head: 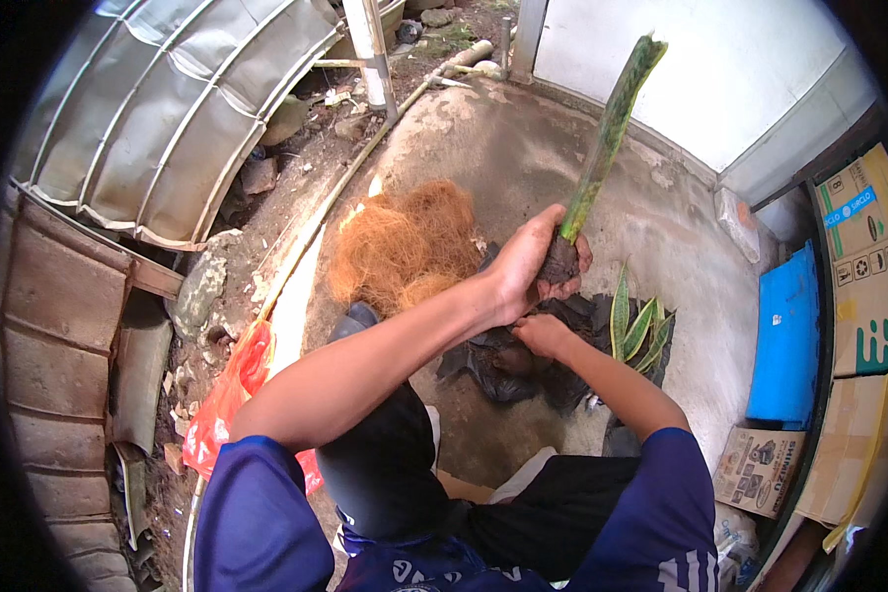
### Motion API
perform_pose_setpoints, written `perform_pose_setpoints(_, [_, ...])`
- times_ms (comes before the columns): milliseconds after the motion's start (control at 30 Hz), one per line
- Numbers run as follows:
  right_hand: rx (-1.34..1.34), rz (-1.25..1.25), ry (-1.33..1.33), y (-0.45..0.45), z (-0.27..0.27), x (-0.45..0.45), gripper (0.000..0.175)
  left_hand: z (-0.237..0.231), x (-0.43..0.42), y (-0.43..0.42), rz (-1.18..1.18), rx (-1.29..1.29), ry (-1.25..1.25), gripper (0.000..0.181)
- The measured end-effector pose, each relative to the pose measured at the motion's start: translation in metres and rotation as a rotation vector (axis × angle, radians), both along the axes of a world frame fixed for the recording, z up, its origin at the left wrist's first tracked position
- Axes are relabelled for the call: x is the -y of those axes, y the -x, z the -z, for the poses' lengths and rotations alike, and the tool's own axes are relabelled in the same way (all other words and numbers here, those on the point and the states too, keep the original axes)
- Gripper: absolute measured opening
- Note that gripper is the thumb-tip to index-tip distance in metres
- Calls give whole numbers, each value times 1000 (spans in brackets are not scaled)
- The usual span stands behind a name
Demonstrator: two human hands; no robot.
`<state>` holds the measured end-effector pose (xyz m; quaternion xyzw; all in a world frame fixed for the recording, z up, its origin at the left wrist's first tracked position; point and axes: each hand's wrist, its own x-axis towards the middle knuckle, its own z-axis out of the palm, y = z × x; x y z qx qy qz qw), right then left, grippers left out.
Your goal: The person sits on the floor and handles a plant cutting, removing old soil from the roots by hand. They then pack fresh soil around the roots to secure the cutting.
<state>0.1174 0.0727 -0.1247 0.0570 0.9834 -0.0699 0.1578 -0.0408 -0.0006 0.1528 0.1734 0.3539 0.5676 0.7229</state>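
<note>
My left hand (525, 259) is closed around the dark soil ball (560, 260) at the base of an upright snake plant leaf (608, 133), whose top end looks cut or broken. Just below it, my right hand (544, 334) is at black plastic sheeting (499, 374) with dark soil on it; its fingers are bent, and whether they pinch something is hidden. Beside my right forearm stand several yellow-edged snake plant leaves (636, 325). A heap of loose brown fibre (399, 244) lies on the concrete to the left of my hands.
A red plastic bag (226, 399) lies at the left by a long pole (340, 177). Roof tiles (59, 370) and a ribbed metal sheet (170, 103) are farther left. At the right are a blue plastic container (784, 333) and cardboard boxes (758, 470). A white panel (688, 66) stands behind.
</note>
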Motion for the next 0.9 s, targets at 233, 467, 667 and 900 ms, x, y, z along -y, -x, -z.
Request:
perform_pose_setpoints(233, [190,15,-50,-1,11,8,32,0,-3,-1,25,-6,1,37])
perform_pose_setpoints(467, [219,-62,-77,0,23,6,32,10,-13,-2,71,-62,-59,44])
perform_pose_setpoints(667, [214,-22,-78,4,36,1,27,1,-13,-2,97,-67,-36,44])
perform_pose_setpoints(900, [290,18,-29,15,26,0,23,0,-14,-8,50,-82,-38,43])
